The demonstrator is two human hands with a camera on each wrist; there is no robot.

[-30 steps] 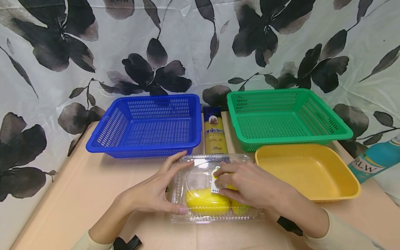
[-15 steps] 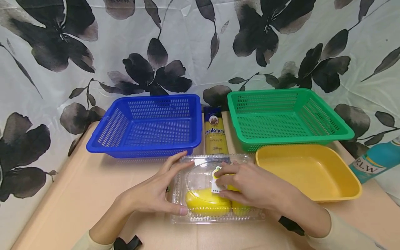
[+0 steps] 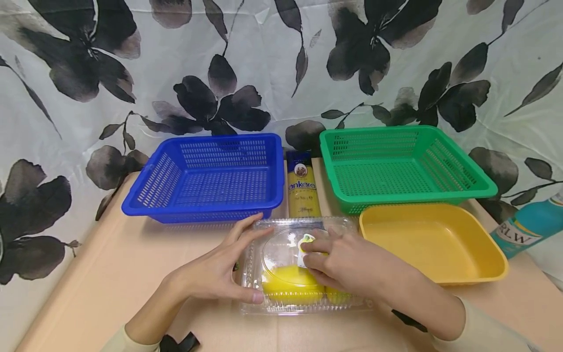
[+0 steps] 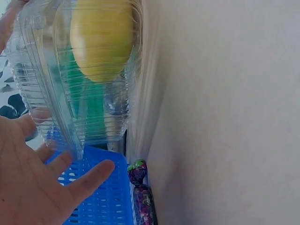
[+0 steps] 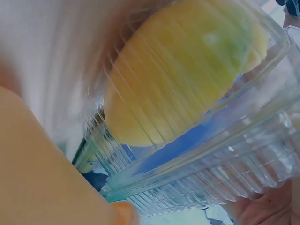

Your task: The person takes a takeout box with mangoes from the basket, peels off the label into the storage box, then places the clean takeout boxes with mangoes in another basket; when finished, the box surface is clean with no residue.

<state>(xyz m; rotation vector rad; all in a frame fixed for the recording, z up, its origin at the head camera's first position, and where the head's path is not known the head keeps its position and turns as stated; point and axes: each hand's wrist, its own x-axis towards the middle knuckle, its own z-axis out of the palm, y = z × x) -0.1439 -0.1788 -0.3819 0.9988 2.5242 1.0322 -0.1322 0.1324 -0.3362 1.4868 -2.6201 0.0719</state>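
A clear plastic clamshell box (image 3: 286, 239) holding smooth yellow fruit (image 3: 292, 283) lies on the table. One fruit (image 5: 178, 70) shows a greenish patch in the right wrist view. My left hand (image 3: 213, 271) is spread along the box's left side, its thumb at the front corner and fingertips at the far edge. My right hand (image 3: 347, 259) lies over the lid, its fingers pressing on a small white label (image 3: 302, 256) with a yellow and green picture. That hand covers part of the label and the right-hand fruit.
Behind the box lies a yellow Ankara pasta packet (image 3: 302, 190), between a blue basket (image 3: 211, 215) and a green basket (image 3: 413, 198). A yellow tub (image 3: 433, 278) stands at right, with a teal bottle (image 3: 528, 227) beyond. A purple-wrapped item (image 4: 143, 201) lies near the box's left side.
My right hand has shifted slightly over the label, with its fingers now covering more of the label's lower part. The left hand and the box stay where they were.
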